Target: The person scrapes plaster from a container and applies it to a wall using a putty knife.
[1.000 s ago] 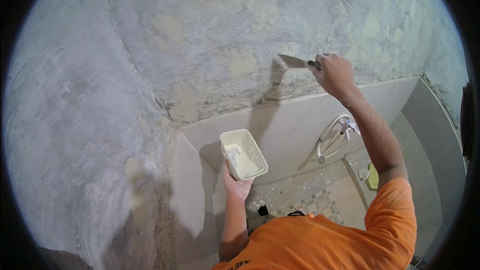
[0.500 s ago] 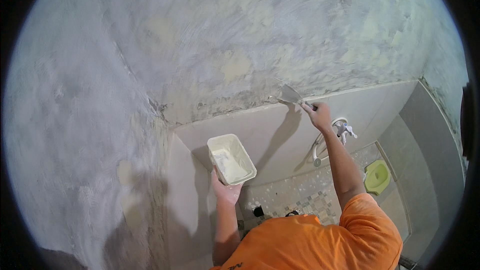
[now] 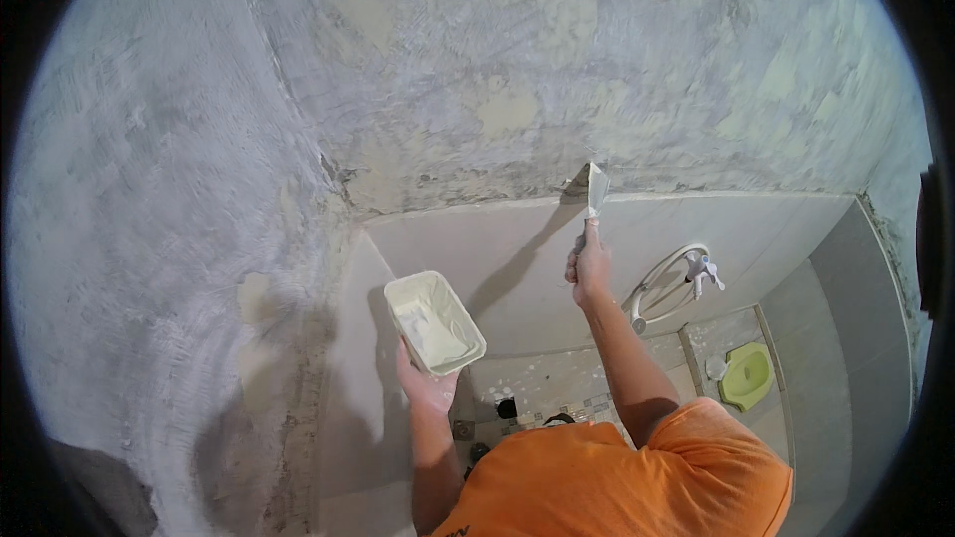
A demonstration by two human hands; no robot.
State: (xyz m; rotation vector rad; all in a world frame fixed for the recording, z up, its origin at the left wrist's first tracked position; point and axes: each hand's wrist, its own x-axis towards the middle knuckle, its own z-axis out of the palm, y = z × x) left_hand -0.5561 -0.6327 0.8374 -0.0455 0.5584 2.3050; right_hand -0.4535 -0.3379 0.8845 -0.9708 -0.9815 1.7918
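My left hand (image 3: 428, 385) grips the lower end of a cream rectangular plastic tub (image 3: 463, 320), tilted so that white paste (image 3: 430, 330) shows inside. In my right hand (image 3: 590, 268) is a putty knife (image 3: 597, 189), fingers wrapped round its handle. Its blade points up and lies at the wall just above the top edge of the tiles, with pale paste on it. The plaster wall (image 3: 477, 60) is patchy grey and cream, with a rough, darker strip along the tile edge. White smears cover both hands.
Smooth light tiles (image 3: 517, 239) line the lower wall. To the right of my forearm are a white tap (image 3: 704, 270) and a looped hose (image 3: 642, 298). A yellow-green squat toilet (image 3: 748, 376) is set in the floor at right. White-spotted floor tiles (image 3: 537, 378) lie below, with a dark round hole (image 3: 506, 408).
The putty knife has turned from slanting up-left to nearly upright, and my right hand has moved lower and to the left. The tub stays in my left hand; the whole view has shifted.
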